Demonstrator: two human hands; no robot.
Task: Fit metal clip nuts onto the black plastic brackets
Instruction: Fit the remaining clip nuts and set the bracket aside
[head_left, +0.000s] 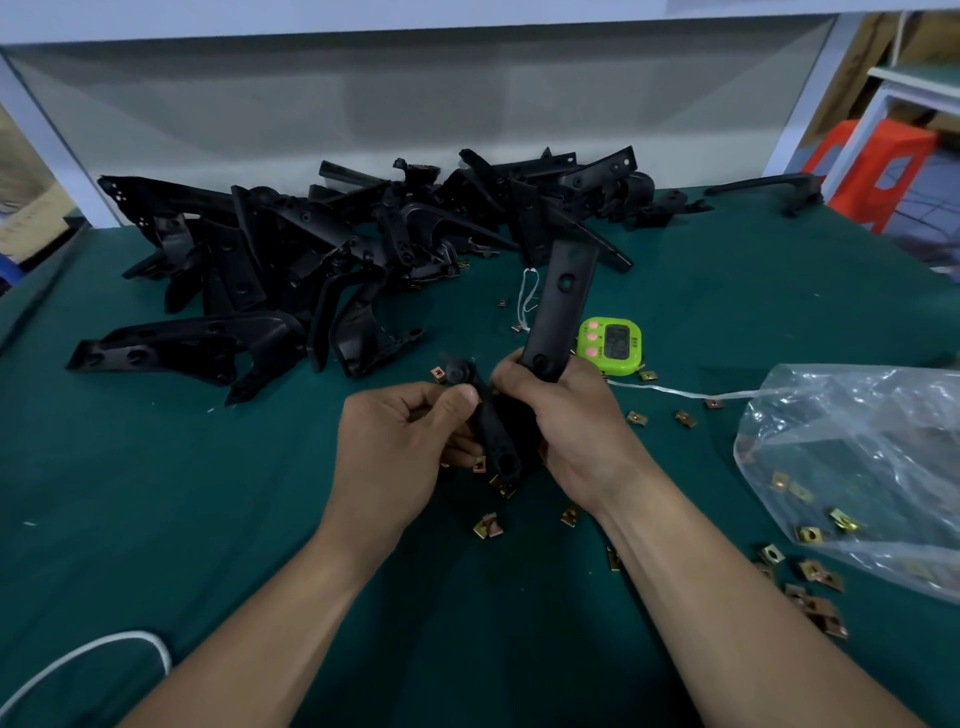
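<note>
Green mat (208, 519) covers the table. A pile of black brackets (311, 249) lies across the upper middle of the frame, from upper left to upper right, and one more bracket (763, 184) lies apart at the far upper right edge of the mat. A green timer (613, 345) sits just right of centre, partly behind the held part. A white string (675, 391) runs from near the timer to a clear plastic bag (857, 457) at the right edge, which has a few clip nuts inside. Loose clip nuts (818, 569) are scattered on the mat below the bag and around the hands. A white cord (104, 647) curves in at lower left, and an orange stool (878, 171) stands beyond the table at upper right. The bag is cut off by the right edge. The timer display is unreadable. The middle of the held bracket (563, 296) is covered by the right palm. Small nuts (479, 464) show by its lower end, but I cannot tell whether they are fitted or lying on the mat beneath. The held bracket is at frame centre, above the mat, its long arm pointing up toward the pile. The right hand (566, 421) is wrapped tightly round its bend. The left hand (400, 447), fingers curled, pinches the shorter lower arm between thumb and fingers.
</note>
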